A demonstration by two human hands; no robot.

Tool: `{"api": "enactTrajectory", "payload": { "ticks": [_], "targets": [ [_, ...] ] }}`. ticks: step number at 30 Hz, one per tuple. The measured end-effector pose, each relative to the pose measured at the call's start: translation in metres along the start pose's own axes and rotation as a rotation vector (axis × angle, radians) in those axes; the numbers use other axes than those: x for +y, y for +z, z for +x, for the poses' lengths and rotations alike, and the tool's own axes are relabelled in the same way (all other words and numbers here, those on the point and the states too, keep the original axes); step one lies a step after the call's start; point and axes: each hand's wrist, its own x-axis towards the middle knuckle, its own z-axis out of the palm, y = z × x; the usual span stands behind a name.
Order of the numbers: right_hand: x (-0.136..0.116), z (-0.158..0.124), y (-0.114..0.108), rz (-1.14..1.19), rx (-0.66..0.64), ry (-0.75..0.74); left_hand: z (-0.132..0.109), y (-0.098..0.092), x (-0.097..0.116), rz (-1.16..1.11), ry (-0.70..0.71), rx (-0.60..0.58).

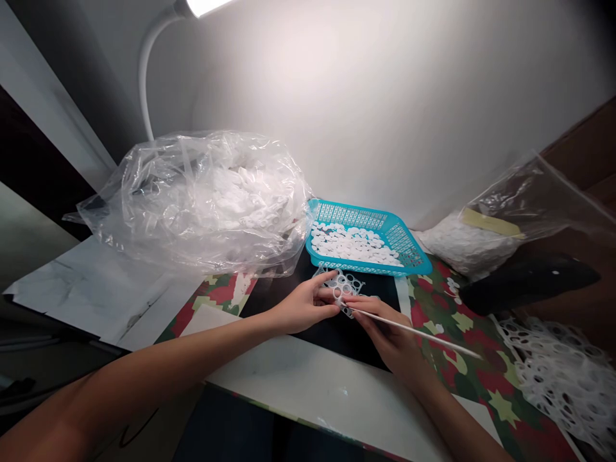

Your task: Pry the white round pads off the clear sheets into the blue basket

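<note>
My left hand is closed on a small white plastic lattice of joined rings, held over a black mat. A slim white stick is gripped in my right hand; its near end slants off to the right. The stick's other end lies at the lattice, where fingers partly hide the contact. Just beyond my hands stands a turquoise plastic basket with many small white round pieces spread over its bottom.
A big clear plastic bag with white contents fills the back left, beneath a lamp. On the right are another bag, a dark elongated object and a heap of ring lattices. A wall rises behind.
</note>
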Motion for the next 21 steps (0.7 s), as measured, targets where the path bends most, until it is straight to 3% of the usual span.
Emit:
{"api": "enactTrajectory", "payload": {
  "ticks": [9,21],
  "targets": [
    [-0.0028,-0.0037,-0.0017,-0.01,-0.032,0.055,0.0012,0.0003,0.0037,-0.042,-0.012,0.03],
    [-0.002,-0.0038,-0.0022,-0.01,-0.081,0.076,0.0012,0.0005,0.0074,0.044,0.007,-0.013]
  ]
}}
